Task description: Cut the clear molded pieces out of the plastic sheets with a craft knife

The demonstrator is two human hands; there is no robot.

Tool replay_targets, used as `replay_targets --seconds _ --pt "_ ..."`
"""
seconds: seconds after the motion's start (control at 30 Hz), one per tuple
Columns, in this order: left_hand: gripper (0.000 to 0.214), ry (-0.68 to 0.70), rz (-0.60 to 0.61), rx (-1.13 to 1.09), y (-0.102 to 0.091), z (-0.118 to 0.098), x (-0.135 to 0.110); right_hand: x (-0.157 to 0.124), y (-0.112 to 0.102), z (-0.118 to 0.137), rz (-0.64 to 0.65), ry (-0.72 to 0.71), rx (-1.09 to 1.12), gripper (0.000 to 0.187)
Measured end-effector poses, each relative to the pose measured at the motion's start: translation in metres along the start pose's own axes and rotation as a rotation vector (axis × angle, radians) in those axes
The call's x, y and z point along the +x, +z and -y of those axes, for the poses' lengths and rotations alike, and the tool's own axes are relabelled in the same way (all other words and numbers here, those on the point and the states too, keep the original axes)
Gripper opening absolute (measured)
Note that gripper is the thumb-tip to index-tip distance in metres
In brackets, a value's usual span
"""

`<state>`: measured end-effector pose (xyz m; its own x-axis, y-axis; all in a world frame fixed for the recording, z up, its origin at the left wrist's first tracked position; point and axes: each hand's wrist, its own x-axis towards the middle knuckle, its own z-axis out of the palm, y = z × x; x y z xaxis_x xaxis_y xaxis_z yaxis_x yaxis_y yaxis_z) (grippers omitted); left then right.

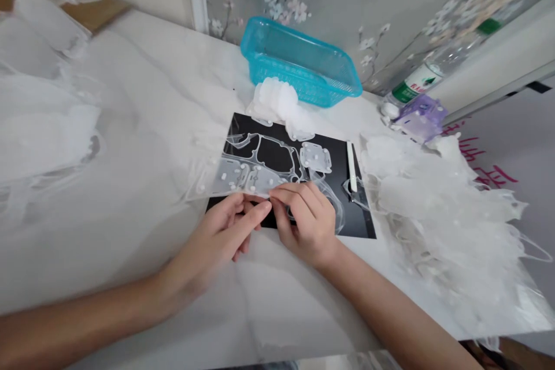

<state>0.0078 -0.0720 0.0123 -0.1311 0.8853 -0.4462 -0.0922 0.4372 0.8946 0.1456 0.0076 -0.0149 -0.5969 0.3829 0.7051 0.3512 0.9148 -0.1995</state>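
**Where are the left hand (219, 237) and the right hand (306, 222)?**

Close together, just in from the near edge of the white marble-patterned tabletop (143, 87). The right hand pinches the lower edge of a clear plastic sheet with white pegs (236, 176) between thumb and fingers. The left hand's fingers are narrowly closed and reach that same edge, though I cannot tell whether they grip it.

**And where does that sheet lie?**

Lifted slightly over a black rectangular mat (362, 222), near the middle of the tabletop, with its left end past the mat's edge.

**What is next to it?**

A narrow white strip (351, 166) lies along the mat's right side. Heaps of clear plastic sheets fill the left side (41, 130) and right side (437, 199) of the tabletop.

**Further back?**

A stack of curved translucent white pieces (275, 101) sits at the mat's far edge, touching a turquoise plastic basket (299, 60) by the far edge of the tabletop. Toward the far right corner, a lilac plastic piece (420, 118) sits just beside a clear bottle with a green label (433, 63).
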Motion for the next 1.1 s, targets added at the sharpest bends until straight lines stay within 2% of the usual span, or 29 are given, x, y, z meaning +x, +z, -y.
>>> replay_targets --seconds 0.13,0.23,0.4,0.6,0.67,0.83,0.9,1.1 --pt "0.029 0.054 -0.019 0.002 0.002 0.004 -0.003 -0.003 -0.005 -0.001 -0.042 -0.117 -0.039 0.015" --pt "0.028 0.053 -0.037 0.019 0.001 0.008 -0.003 -0.005 -0.008 -0.003 -0.01 -0.213 -0.092 0.017" --pt "0.024 0.063 -0.041 0.022 0.0 0.011 -0.002 -0.008 -0.012 -0.007 0.019 -0.169 -0.103 0.017" --pt "0.027 0.058 -0.036 0.033 0.0 0.009 -0.002 -0.006 -0.015 -0.006 0.072 -0.19 -0.022 0.017" --pt "0.027 0.038 -0.039 0.053 0.0 0.009 -0.001 -0.004 -0.017 -0.004 0.104 -0.128 0.068 0.014" --pt "0.027 0.021 -0.036 0.088 0.002 0.009 -0.001 -0.001 -0.019 0.002 0.195 0.228 0.39 0.012" --pt "0.026 0.031 -0.035 0.088 0.002 0.009 -0.002 0.0 -0.02 0.002 0.237 0.327 0.497 0.014" --pt "0.029 0.057 0.009 0.082 0.002 0.009 -0.003 0.005 -0.024 -0.004 0.299 0.436 0.645 0.009"
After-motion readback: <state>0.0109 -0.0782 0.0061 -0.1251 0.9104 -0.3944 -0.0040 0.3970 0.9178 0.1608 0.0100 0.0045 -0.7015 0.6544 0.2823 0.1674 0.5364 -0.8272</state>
